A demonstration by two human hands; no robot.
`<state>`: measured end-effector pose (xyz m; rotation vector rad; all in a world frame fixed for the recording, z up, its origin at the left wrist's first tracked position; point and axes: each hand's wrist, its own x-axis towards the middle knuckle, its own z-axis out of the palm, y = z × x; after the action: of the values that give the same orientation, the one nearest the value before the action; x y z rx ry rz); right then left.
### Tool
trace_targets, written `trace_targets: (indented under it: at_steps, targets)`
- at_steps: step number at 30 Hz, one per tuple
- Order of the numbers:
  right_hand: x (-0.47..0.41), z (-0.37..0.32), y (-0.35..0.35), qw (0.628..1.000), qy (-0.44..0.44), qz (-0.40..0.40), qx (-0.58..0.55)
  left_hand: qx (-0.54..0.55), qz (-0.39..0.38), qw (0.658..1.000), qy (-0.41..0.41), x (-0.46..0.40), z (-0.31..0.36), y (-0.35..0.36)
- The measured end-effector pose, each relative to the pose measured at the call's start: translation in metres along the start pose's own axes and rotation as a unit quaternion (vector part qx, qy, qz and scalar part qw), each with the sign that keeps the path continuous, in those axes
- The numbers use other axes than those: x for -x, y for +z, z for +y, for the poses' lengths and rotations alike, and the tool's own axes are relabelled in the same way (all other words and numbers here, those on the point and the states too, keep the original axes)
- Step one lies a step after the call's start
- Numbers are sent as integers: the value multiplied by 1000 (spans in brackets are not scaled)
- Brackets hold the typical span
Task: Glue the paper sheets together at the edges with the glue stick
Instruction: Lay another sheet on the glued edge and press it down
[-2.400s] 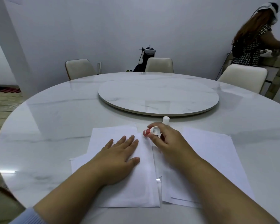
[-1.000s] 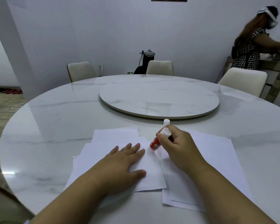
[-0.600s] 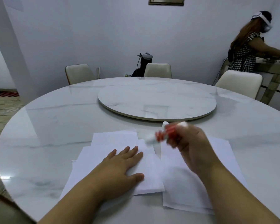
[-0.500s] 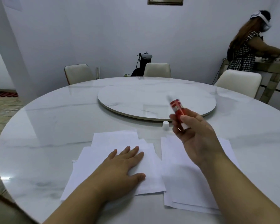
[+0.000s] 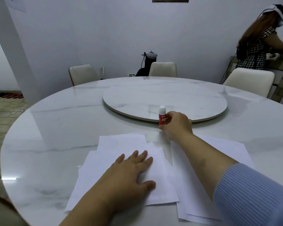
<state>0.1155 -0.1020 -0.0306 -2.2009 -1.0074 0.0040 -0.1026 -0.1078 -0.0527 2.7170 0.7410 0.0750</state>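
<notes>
White paper sheets (image 5: 121,144) lie overlapped at the near side of the round marble table (image 5: 55,128); a second stack of sheets (image 5: 219,152) lies to their right. My left hand (image 5: 129,175) rests flat, fingers spread, on the left sheets. My right hand (image 5: 176,124) is stretched forward past the papers and holds a red glue stick (image 5: 162,118) upright, white cap on top, its base at the table surface near the turntable's rim.
A round marble turntable (image 5: 165,100) fills the table's middle. Three cream chairs (image 5: 163,69) stand around the far side. A person (image 5: 258,43) stands at a counter at the far right. The tiled floor (image 5: 0,115) is at the left.
My right hand lifted the glue stick off the paper, turned it upright in the air and brought it down capped by the turntable. The loose cap no longer stands alone. My left hand stayed on the sheets.
</notes>
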Motion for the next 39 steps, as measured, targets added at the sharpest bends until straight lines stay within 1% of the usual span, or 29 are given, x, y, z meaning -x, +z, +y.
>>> trace_targets:
  at_steps: [2, 4, 6, 8, 9, 10, 11, 12, 13, 14, 15, 16, 17, 19, 23, 26, 29, 32, 34, 36, 38, 39]
  targets:
    - [-3, 4, 6, 999, 0, -4, 41, -1, -2, 1000, 0, 0, 0, -1]
    - [-4, 8, 9, 999, -5, -9, 38, 0, -2, 1000, 0, 1, 0, -1]
    - [-1, 11, 1, 999, -19, 22, -12, 1, 1, 1000, 3, 1, 0, -1]
    - [2, 16, -23, 989, -48, 94, -100, 1, 3, 1000, 4, 2, 0, -1]
    - [3, 20, -42, 985, -61, 109, -120, 2, 3, 1000, 3, 2, 0, -1]
    - [6, 26, -63, 989, -55, 85, -110, 3, 3, 1000, 3, 2, -1, 0]
    - [10, 35, -84, 996, -30, 22, -76, 3, 2, 1000, 3, 2, 0, 0]
    - [15, 44, -101, 998, 10, -70, -1, 2, 2, 1000, 3, 2, 0, 0]
    - [24, 54, -116, 980, 49, -160, 107, 0, 2, 1000, 3, 1, 0, 0]
    - [34, 64, -124, 948, 76, -227, 209, -2, 1, 1000, 2, 1, 0, 1]
    - [44, 74, -128, 920, 80, -265, 277, -4, -1, 1000, 1, 0, 1, 1]
    - [52, 84, -130, 909, 83, -281, 298, -8, -4, 1000, 1, 0, 1, 1]
    - [58, 93, -133, 911, 91, -284, 284, -12, -7, 1000, 1, -1, 2, 0]
    - [65, 106, -142, 921, 93, -277, 258, -21, -11, 1000, 1, -4, 3, 1]
    - [60, 123, -153, 932, 108, -231, 256, -23, -19, 1000, 2, -6, 8, 3]
    - [60, 129, -150, 953, 105, -166, 229, -24, -17, 1000, 7, -6, 10, 4]
    - [67, 126, -145, 958, 86, -107, 251, -24, -17, 1000, 10, -6, 11, 5]
    - [76, 125, -140, 968, 63, -64, 236, -25, -14, 1000, 10, -6, 11, 4]
    - [80, 127, -138, 978, 52, -42, 197, -26, -9, 1000, 11, -6, 11, 5]
    - [85, 126, -138, 989, 65, -27, 132, -30, -1, 999, 18, -7, 12, 6]
    - [89, 121, -144, 995, 76, -19, 61, -15, 29, 999, 26, -8, 12, 5]
    - [89, 117, -150, 997, 70, -12, 29, 11, 57, 998, 24, -7, 13, 2]
